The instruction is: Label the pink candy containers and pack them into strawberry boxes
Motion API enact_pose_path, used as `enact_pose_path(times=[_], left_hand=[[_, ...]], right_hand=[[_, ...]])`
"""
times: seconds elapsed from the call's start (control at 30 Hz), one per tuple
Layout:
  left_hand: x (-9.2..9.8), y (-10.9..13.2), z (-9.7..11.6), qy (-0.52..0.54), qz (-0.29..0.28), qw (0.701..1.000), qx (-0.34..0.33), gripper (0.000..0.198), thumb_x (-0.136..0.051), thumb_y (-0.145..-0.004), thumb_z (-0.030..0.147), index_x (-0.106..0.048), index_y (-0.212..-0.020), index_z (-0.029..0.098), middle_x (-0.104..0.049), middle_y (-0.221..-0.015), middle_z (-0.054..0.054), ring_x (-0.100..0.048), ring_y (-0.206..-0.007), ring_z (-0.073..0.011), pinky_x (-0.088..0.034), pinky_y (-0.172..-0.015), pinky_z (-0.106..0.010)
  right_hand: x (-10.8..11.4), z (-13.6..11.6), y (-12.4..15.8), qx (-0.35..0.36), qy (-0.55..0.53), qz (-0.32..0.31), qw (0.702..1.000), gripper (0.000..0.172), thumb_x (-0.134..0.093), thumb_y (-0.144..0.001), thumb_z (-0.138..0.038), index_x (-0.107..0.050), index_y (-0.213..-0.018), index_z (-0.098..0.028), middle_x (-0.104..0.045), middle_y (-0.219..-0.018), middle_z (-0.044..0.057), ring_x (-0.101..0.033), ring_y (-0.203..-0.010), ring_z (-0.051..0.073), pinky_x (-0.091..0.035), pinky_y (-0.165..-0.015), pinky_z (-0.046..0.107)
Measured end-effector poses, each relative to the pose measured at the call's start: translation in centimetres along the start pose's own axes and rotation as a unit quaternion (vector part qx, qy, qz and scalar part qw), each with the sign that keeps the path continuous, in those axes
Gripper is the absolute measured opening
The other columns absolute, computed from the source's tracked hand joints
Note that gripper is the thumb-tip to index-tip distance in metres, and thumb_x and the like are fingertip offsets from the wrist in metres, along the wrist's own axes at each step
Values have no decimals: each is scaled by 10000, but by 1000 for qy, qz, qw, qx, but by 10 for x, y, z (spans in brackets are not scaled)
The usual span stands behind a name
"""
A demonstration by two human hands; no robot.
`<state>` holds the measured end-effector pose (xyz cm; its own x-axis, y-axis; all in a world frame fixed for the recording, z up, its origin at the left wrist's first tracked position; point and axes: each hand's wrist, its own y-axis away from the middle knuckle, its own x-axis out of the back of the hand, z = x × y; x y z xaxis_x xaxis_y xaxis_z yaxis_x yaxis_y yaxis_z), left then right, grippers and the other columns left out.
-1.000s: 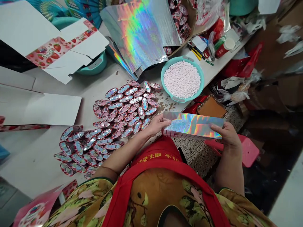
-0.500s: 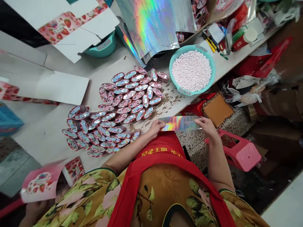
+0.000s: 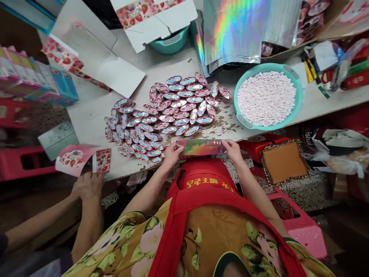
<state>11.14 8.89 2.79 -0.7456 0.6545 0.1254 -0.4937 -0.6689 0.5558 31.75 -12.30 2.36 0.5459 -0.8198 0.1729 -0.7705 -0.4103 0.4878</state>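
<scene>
A long holographic box [image 3: 201, 147] is held level at the table's front edge, just above my red apron. My left hand [image 3: 172, 154] pinches its left end and my right hand [image 3: 233, 150] pinches its right end. Just beyond the box, several small pink and silver oval packets [image 3: 170, 115] lie spread over the grey table [image 3: 95, 119].
A teal basin of small pink-white candies [image 3: 266, 98] stands right of the packets. Holographic sheets [image 3: 245, 30] and flat strawberry-print cartons [image 3: 152, 15] lie at the back. At the left, another person's hands [image 3: 86, 186] hold a pink strawberry carton [image 3: 76, 158]. Pink stools [image 3: 300, 227] stand below right.
The view has swung left and back, bringing another person's hands into sight at the left. The box has tipped flatter and come closer to my apron, and my hands now sit nearer together.
</scene>
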Motion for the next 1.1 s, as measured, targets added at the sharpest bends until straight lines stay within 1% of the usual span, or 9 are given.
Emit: enact_pose_path(times=[0.17, 0.27, 0.33, 0.43, 0.53, 0.67, 0.77, 0.9, 1.1], left_hand=[[18, -2, 11, -14, 66, 998, 2, 166, -690, -633, 264, -540, -644, 194, -559, -600, 47, -502, -596, -114, -398, -618, -230], [36, -11, 16, -123, 79, 989, 12, 126, -672, -673, 215, -548, -656, 198, -565, -610, 34, -542, -620, -147, -436, -649, -261], [44, -17, 21, -235, 112, 964, -49, 40, -645, -743, 200, -625, -778, 197, -656, -737, -17, -626, -745, -204, -493, -754, -325], [33, -29, 34, -356, 129, 890, -255, 227, -574, -885, 206, -675, -1088, 186, -723, -1142, -129, -641, -1122, -276, -463, -1022, -435], [-7, -42, 48, -401, -15, 821, -406, 300, -549, -983, 284, -653, -1254, 207, -665, -1365, -134, -548, -1332, -280, -368, -1152, -472], [-61, -53, 61, -447, -197, 770, -411, 336, -544, -1018, 337, -657, -1313, 220, -734, -1223, -116, -626, -1186, -262, -407, -1068, -438], [-75, -54, 64, -461, -223, 780, -360, 332, -537, -1025, 352, -696, -1285, 219, -756, -1106, -107, -637, -1074, -262, -417, -969, -411], [-73, -54, 71, -449, -220, 811, -303, 290, -556, -1019, 375, -774, -1138, 225, -763, -1062, -94, -606, -1066, -269, -390, -935, -409], [-72, -57, 77, -428, -226, 826, -290, 287, -525, -1032, 353, -787, -1038, 236, -763, -1028, -72, -579, -1038, -262, -360, -924, -415]], right_hand=[[-23, -5, -7, 5, -9, -24, 1000, 495, -736, -611, -654, -698, -776, -189, -706, -773, 9, -593, -764, 164, -498, -826, 326], [-37, -11, -13, 8, 8, -43, 999, 478, -742, -615, -638, -704, -767, -186, -708, -768, 12, -590, -752, 164, -492, -800, 319], [-44, -14, -17, 14, 12, -43, 999, 473, -750, -617, -631, -709, -773, -187, -707, -761, 9, -586, -741, 162, -490, -781, 317], [-51, -20, -22, 23, -1, -34, 999, 457, -777, -612, -616, -703, -765, -191, -695, -733, -1, -578, -721, 160, -490, -768, 319], [-56, -25, -24, 22, -22, -31, 999, 430, -800, -618, -582, -706, -785, -197, -700, -746, -1, -581, -714, 157, -496, -771, 322], [-59, -28, -20, 8, -66, -11, 998, 444, -833, -605, -544, -692, -861, -210, -730, -831, 10, -621, -755, 161, -519, -807, 327], [-60, -26, -17, -5, -88, 8, 996, 493, -842, -603, -541, -665, -934, -222, -724, -841, 4, -635, -757, 160, -530, -793, 320], [-59, -24, -15, 13, -76, 16, 997, 540, -807, -661, -583, -642, -1039, -235, -673, -784, -21, -608, -718, 150, -518, -738, 301], [-42, -45, -27, 129, 114, -74, 982, 456, -732, -804, -607, -730, -1067, -235, -670, -876, 24, -565, -713, 153, -498, -719, 311]])
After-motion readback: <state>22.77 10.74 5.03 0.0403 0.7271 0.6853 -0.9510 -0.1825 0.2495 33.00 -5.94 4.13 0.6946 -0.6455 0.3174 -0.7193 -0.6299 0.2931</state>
